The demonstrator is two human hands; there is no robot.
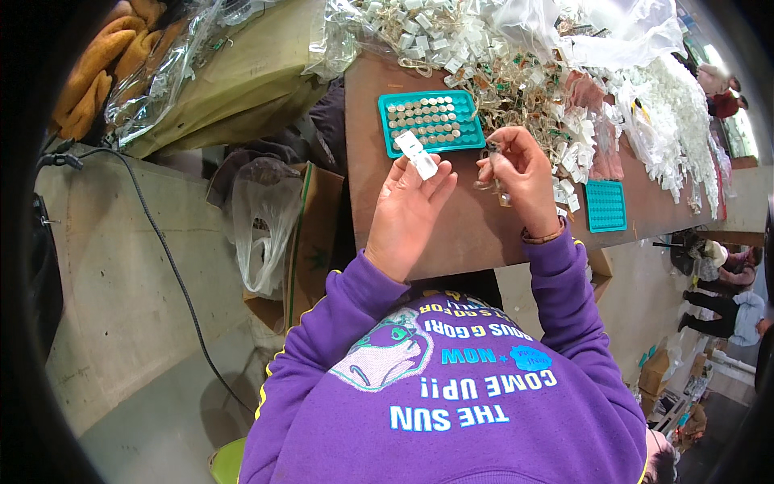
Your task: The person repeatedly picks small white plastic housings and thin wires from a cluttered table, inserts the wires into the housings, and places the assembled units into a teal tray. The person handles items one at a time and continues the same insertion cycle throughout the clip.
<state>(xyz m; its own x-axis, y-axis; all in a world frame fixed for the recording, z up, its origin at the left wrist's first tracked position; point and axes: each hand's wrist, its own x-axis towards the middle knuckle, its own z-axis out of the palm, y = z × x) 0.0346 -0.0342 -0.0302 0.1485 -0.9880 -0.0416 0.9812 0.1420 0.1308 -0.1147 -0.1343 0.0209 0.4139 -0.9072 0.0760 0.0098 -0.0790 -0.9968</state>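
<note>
My left hand [405, 208] holds a small white plastic case [417, 156] upright between thumb and fingers; its lid looks swung out from its body. To its right, my right hand [522, 173] pinches a tangle of thin wire [491, 186] with a small rounded bit hanging below. What sits between the fingertips is partly hidden. Just beyond both hands lies a teal tray [471, 135] with rows of round silver button cells [423, 118]; some pockets at its right side hold none.
Heaps of white cases [423, 36] and tangled wire strings [516, 97] cover the far side of the brown table [468, 234]. A second teal tray [606, 206] lies at the right edge. A cardboard box with a clear bag [262, 218] stands left. Other people [730, 310] are far right.
</note>
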